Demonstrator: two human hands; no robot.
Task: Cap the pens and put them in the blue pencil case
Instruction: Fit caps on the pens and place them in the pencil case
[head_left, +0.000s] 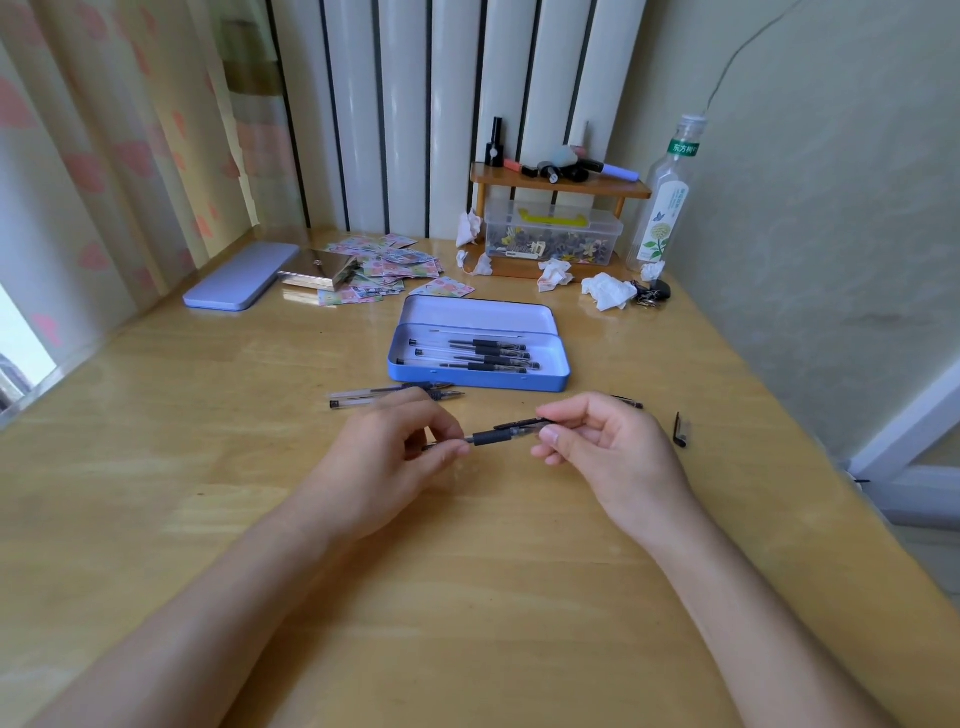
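My left hand (395, 447) pinches the grip end of a black gel pen (493, 435) held level above the table. My right hand (597, 441) pinches the other end, where a clear cap with a black clip sits over the pen. The open blue pencil case (478, 382) lies just beyond my hands with several capped pens (483, 356) inside. Two uncapped pens (384, 396) lie on the table in front of the case, partly behind my left hand. One loose cap (681, 430) rests to the right, and another (631, 401) peeks out behind my right hand.
The case's lid (241, 283) lies at the back left beside a shiny metal box (319, 270) and scattered stickers (400, 267). A small shelf (558, 187) with a plastic box (553, 234), crumpled tissues (608, 291) and a bottle (665, 197) stand at the back right.
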